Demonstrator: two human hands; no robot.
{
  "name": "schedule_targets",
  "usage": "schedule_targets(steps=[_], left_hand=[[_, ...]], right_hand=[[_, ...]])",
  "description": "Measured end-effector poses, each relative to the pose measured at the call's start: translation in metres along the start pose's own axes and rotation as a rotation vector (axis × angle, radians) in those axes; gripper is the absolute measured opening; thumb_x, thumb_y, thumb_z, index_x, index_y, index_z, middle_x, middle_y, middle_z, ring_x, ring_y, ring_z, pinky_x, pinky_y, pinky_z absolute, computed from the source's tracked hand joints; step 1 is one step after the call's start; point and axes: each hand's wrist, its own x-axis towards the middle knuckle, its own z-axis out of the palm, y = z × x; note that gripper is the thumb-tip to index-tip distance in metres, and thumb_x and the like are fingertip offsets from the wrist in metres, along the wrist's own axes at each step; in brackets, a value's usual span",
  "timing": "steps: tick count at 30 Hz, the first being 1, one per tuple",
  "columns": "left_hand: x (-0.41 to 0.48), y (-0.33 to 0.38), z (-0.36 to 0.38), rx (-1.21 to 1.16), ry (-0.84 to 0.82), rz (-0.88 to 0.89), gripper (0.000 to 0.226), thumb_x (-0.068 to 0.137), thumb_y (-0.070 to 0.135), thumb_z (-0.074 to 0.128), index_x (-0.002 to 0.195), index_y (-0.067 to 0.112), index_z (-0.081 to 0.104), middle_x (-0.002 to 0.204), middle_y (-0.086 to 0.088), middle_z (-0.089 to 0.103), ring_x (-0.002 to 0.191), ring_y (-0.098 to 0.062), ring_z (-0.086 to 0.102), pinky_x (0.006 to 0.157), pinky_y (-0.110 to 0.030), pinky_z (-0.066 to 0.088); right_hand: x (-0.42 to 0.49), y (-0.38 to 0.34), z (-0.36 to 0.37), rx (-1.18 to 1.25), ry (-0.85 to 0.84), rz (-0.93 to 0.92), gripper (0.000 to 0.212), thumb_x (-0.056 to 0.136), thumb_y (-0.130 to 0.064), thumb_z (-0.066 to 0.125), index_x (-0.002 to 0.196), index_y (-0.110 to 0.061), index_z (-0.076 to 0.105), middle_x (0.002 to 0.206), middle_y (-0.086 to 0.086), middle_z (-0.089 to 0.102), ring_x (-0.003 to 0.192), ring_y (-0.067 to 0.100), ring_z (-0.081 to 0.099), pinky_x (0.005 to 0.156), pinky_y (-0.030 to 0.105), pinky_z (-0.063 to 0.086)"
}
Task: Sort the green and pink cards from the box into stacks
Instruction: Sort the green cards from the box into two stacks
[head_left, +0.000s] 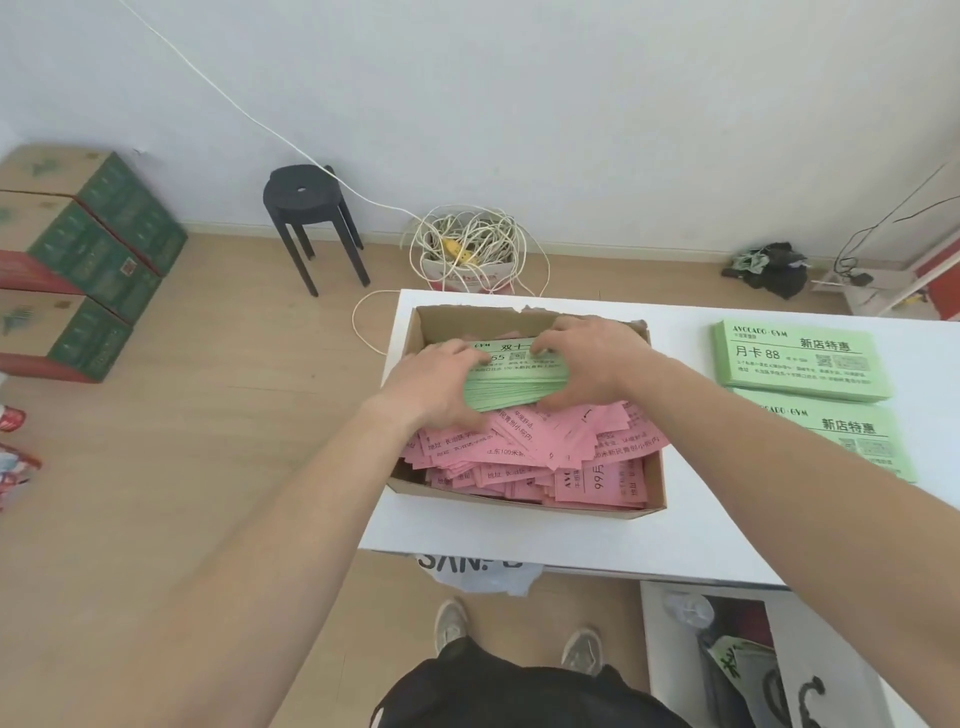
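A thick bundle of green paper cards (511, 376) is gripped from both ends inside the open brown cardboard box (524, 506), towards its far side. The left hand (436, 384) is curled round the bundle's left end and the right hand (587, 358) round its right end, with the fingers of both wrapped over the edges.

The step in hand is judged to be the lifting out of this bundle. It is best done with even pressure from both ends, so that the cards are held square and none slips from the middle. The lower edge should be checked before the lift, since the bundle rests on the loose pink paper cards (540, 457) and a stray one could be carried out with it.

The box is set on the flat white table (519, 540), near its left edge. Its near half is filled with the pink cards, which lie overlapping at all angles. No other green cards can be made out in it. To the right, well apart from the box, two squared stacks of green printed cards lie flat on the table: the far green stack (795, 358) and the near green stack (852, 441), just beside each other. No pink stack is seen on the table.
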Motion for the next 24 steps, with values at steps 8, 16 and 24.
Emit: schedule_targets(steps=[8,16,24], left_hand=[[0.009,-0.008,-0.016,-0.251,-0.043,-0.030,0.084,0.072,0.059,0.079,0.145,0.031,0.047,0.145,0.006,0.050,0.130,-0.018,0.048,0.107,-0.037,0.040],[0.017,0.000,-0.012,-0.121,0.151,-0.076,0.067,0.083,0.040,0.074,0.143,0.029,0.044,0.140,0.007,0.052,0.124,-0.017,0.054,0.101,-0.043,0.048],[0.022,0.001,-0.013,-0.012,0.215,-0.081,0.045,0.101,0.038,0.053,0.144,0.029,0.045,0.140,0.000,0.058,0.126,-0.026,0.054,0.101,-0.045,0.046]], right_hand=[[0.006,0.004,-0.017,0.065,0.023,0.005,0.060,0.076,-0.073,0.065,0.126,-0.040,0.062,0.119,-0.010,0.067,0.108,0.019,0.061,0.087,0.037,0.052],[0.008,0.007,-0.032,0.143,0.043,0.046,0.043,0.090,-0.066,0.054,0.121,-0.038,0.066,0.101,-0.005,0.068,0.092,0.024,0.063,0.082,0.038,0.054],[0.000,0.003,-0.017,0.014,0.142,0.018,0.085,0.080,-0.071,0.063,0.152,-0.034,0.036,0.143,-0.001,0.052,0.129,0.026,0.049,0.105,0.044,0.044]])
